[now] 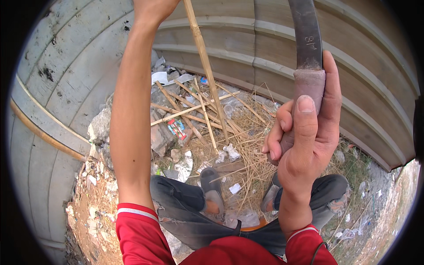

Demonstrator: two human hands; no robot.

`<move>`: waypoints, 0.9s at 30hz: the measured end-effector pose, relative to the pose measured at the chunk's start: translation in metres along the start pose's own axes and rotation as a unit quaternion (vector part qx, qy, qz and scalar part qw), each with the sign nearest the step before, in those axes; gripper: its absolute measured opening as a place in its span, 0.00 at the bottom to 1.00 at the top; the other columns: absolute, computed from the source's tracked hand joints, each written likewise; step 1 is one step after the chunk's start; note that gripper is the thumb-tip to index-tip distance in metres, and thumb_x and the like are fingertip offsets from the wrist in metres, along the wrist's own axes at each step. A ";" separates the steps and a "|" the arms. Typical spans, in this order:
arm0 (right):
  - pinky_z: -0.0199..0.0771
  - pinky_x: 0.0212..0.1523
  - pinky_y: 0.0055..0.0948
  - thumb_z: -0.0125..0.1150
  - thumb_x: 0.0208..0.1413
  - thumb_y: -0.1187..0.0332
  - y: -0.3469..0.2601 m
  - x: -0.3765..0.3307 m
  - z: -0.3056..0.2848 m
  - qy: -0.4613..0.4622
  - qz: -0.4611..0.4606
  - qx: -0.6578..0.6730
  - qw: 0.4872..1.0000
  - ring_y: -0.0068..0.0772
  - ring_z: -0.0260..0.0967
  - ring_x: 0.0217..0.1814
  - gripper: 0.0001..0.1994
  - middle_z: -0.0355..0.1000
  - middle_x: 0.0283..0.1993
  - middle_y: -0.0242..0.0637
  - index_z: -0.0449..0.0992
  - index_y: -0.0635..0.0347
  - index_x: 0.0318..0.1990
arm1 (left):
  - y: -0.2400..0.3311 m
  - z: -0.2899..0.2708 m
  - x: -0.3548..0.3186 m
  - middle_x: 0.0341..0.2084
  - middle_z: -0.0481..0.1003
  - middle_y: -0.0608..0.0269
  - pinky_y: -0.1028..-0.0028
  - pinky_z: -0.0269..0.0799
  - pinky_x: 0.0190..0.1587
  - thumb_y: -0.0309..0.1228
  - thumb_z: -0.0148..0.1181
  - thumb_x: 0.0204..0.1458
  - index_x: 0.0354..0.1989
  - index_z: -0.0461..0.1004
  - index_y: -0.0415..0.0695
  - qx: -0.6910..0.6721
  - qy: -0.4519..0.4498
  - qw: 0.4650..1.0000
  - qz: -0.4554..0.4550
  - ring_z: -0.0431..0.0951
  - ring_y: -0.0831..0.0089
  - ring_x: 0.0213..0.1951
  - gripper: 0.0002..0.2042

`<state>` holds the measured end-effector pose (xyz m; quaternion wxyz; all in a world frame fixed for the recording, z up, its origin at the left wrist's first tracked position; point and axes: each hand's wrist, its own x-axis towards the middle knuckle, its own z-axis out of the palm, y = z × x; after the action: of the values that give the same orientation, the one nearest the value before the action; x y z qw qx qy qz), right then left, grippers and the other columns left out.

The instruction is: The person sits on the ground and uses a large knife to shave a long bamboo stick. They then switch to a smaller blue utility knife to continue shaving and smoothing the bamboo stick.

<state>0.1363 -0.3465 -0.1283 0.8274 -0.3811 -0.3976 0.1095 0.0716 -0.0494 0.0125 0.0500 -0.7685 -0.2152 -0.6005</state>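
Note:
My right hand (304, 137) is closed around the wrapped, purplish-grey handle (309, 86) of a machete. Its dark, curved blade (308, 42) points up and leaves the view at the top. My thumb lies along the handle's near face. At the upper edge, my left hand (154, 9) is partly cut off, with its fingertips out of sight. A long bamboo stick (204, 59) runs up to that hand, steeply tilted and held there. The stick's lower end comes down among several loose bamboo sticks (190, 117) on the ground between the wall and my feet.
A ribbed metal wall (229, 44) curves along the far and right sides, with grey panels (66, 57) at left. Rocks (101, 126), dry straw (254, 163), paper scraps and a red-green packet (177, 129) litter the ground. My bent legs (181, 192) frame the near side.

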 end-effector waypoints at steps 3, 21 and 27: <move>0.64 0.18 0.19 0.51 0.71 0.70 0.010 -0.016 0.000 -0.058 0.085 -0.016 0.995 0.12 0.59 0.18 0.28 0.65 0.30 0.27 0.55 0.57 0.76 | 0.001 0.006 0.004 0.27 0.84 0.47 0.65 0.79 0.37 0.36 0.66 0.51 0.35 0.85 0.36 0.014 -0.003 1.000 0.022 0.86 0.61 0.31 0.13; 0.63 0.15 0.18 0.49 0.72 0.67 0.012 -0.035 -0.016 -0.090 0.177 -0.018 0.980 0.14 0.57 0.15 0.28 0.64 0.28 0.31 0.53 0.54 0.77 | -0.008 -0.004 0.001 0.24 0.83 0.50 0.66 0.78 0.34 0.37 0.67 0.52 0.32 0.85 0.37 0.046 0.007 0.999 -0.008 0.84 0.63 0.28 0.13; 0.63 0.15 0.16 0.50 0.72 0.65 0.007 -0.029 -0.039 -0.079 0.306 -0.045 0.948 0.13 0.56 0.14 0.28 0.62 0.27 0.30 0.55 0.51 0.77 | -0.018 -0.012 -0.001 0.24 0.83 0.51 0.67 0.78 0.33 0.36 0.67 0.52 0.33 0.84 0.36 -0.011 -0.006 1.000 -0.022 0.83 0.68 0.28 0.13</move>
<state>0.1474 -0.3773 -0.1650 0.7022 -0.5114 -0.3300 0.3694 0.0535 -0.0378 0.0115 0.0273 -0.7673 -0.2262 -0.5995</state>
